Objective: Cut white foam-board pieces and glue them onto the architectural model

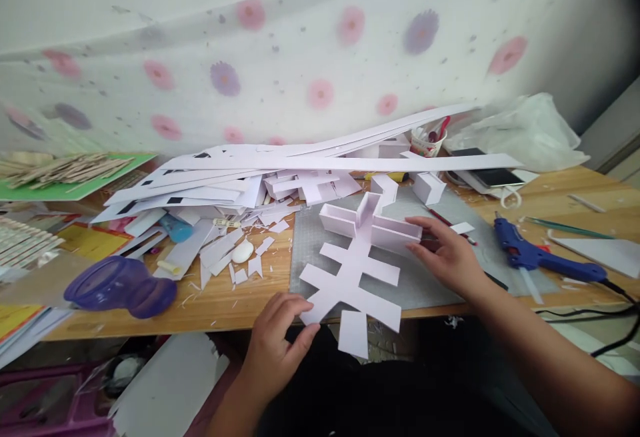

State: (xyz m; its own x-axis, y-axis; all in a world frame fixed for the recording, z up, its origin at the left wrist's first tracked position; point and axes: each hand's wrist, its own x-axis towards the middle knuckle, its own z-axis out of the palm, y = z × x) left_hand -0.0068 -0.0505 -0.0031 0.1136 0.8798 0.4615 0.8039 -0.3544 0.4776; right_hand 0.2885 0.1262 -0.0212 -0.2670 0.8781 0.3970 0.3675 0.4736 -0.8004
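A white foam-board cutout (355,260) with several branching arms lies on the grey cutting mat (310,237), its near end reaching past the table edge. Upright walls stand along its far arms and form narrow channels. The near arms are flat. My left hand (280,337) has a corner of the near-left arm between thumb and forefinger. At the far right, my right hand (445,250) grips the end of the walled arm between thumb and fingers. A separate-looking white flap (353,334) shows at the near end; whether it is joined cannot be seen.
A blue glue gun (545,250) lies at right with its cord trailing off. Long white strips (320,164) are stacked behind. Left are scraps (215,250), a purple container (120,284) and wooden sticks (75,174). A cup (427,140) stands at the back.
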